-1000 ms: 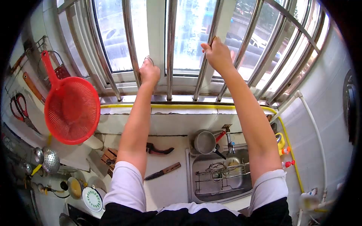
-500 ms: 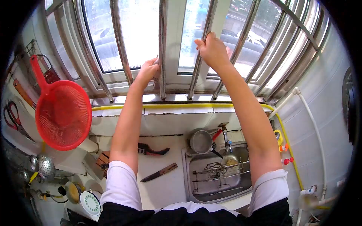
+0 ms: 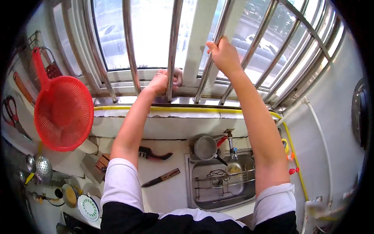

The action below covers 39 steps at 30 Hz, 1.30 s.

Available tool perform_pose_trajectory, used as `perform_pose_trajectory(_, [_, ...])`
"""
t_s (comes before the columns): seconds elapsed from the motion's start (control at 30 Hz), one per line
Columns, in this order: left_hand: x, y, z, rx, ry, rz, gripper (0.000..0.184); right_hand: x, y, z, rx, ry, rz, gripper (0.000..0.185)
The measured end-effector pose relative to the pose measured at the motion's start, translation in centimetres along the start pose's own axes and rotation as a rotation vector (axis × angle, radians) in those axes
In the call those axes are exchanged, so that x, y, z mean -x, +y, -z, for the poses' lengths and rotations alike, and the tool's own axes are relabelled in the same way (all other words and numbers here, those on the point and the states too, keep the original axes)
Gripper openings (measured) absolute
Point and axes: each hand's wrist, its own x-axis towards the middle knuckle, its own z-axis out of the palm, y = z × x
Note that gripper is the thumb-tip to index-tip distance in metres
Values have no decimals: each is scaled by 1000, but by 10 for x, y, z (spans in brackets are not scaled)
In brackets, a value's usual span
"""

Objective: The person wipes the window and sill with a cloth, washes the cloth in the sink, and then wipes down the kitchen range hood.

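Through the window bars reaches my left hand (image 3: 159,82), its fingers curled behind a metal bar at the lower edge of the white window sash (image 3: 196,46). Its fingertips are partly hidden by that bar, and they appear to press on the sash. Higher up and to the right, my right hand (image 3: 226,56) is closed around another metal bar (image 3: 218,33), thumb across its front. Glass panes (image 3: 150,35) lie behind the bars.
Below the sill with its yellow hose (image 3: 171,109) are a sink (image 3: 193,199) with a wire rack, a small pot (image 3: 205,147) and a faucet (image 3: 233,150). A knife (image 3: 161,177) lies on the counter. A red strainer (image 3: 64,113) hangs at left.
The window sash has slid right behind the bars, and my left hand has moved right and slightly down with it. My right hand keeps its grip on the bar.
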Motion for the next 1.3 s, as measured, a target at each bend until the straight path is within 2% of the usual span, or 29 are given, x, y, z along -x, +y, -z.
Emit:
perform_pose_trajectory(0.1, [3, -1, -5, -156, -29, 36, 59, -2, 4, -3, 20, 23, 21, 40])
perform_pose_trajectory(0.13, [2, 2, -5, -232, -58, 41, 56, -1, 3, -2, 12, 16, 28, 40])
perform_pose_trajectory(0.17, [20, 42, 15, -258, -3, 110, 39, 1, 1, 0, -56, -8, -6, 39])
perform_pose_trajectory(0.2, [20, 36, 13, -260, 2, 116, 39, 1, -1, 2, -123, -27, -41, 37])
perform_pose_trajectory(0.27, [18, 20, 0, -526, 165, 110, 27, 1, 0, 1, -111, -24, -39, 35])
perform_pose_trajectory(0.3, [31, 43, 14, -601, 172, 219, 23, 1, 0, 1, -95, -21, -35, 35])
perform_pose_trajectory(0.33, [32, 41, 14, -602, 167, 221, 23, 1, 1, 1, -79, -17, -30, 35])
perform_pose_trajectory(0.4, [28, 31, 21, -730, -7, 499, 22, 2, 2, 1, -62, -10, -9, 36])
perform_pose_trajectory(0.43, [23, 10, 12, -735, -4, 500, 22, 1, 2, 1, -42, 1, 15, 36])
perform_pose_trajectory(0.5, [7, -38, -17, -1266, -54, 715, 20, 1, 2, -1, -19, 15, 18, 37])
perform_pose_trajectory(0.53, [9, -16, -2, -1264, -47, 710, 20, 0, 2, 0, 11, 25, 17, 37])
perform_pose_trajectory(0.6, [23, 19, 22, -942, -50, 466, 19, 1, 1, 1, -10, 18, 2, 37])
perform_pose_trajectory(0.63, [23, 19, 20, -895, 37, 381, 19, 2, -1, 0, -37, 8, -8, 38])
perform_pose_trajectory(0.67, [20, 21, 15, -896, 32, 381, 19, 3, -1, -1, -39, 5, -11, 38])
perform_pose_trajectory(0.73, [9, 32, 5, -588, 111, 270, 18, 3, 0, -2, 53, 38, 11, 38])
perform_pose_trajectory(0.77, [10, 31, 7, -589, 111, 267, 18, 3, 0, -2, 54, 41, 9, 38])
perform_pose_trajectory(0.83, [24, 43, 20, -544, 51, 64, 22, 4, -1, -3, 85, 63, -1, 40])
perform_pose_trajectory(0.87, [36, 53, 20, -541, 46, 68, 22, 6, -1, -2, 84, 57, -4, 40])
perform_pose_trajectory(0.93, [55, 72, 24, -271, 240, 164, 25, 5, -3, 2, 52, 7, -14, 41])
perform_pose_trajectory(0.97, [51, 42, 9, -530, 145, 51, 26, 4, -2, 2, 50, 5, -9, 41])
perform_pose_trajectory(1.0, [51, 43, 7, -530, 146, 55, 26, 4, -1, 1, 41, -1, -10, 41])
perform_pose_trajectory(1.1, [37, 47, 0, -656, 141, 294, 21, 2, 2, -2, 41, 4, -11, 41])
perform_pose_trajectory(1.13, [32, 46, 2, -654, 146, 291, 21, 2, 2, -2, 47, 8, -14, 41])
perform_pose_trajectory(1.2, [25, 46, 10, -550, 265, 593, 17, 2, 3, -1, 64, 11, -15, 41])
perform_pose_trajectory(1.23, [30, 47, 16, -439, 399, 591, 19, 3, 2, -1, 77, 9, -18, 41])
perform_pose_trajectory(1.27, [28, 51, 16, -440, 397, 593, 19, 4, 2, -2, 75, 6, -20, 41])
perform_pose_trajectory(1.3, [20, 57, 13, -215, 713, 613, 20, 4, 2, -3, 37, 7, -18, 40])
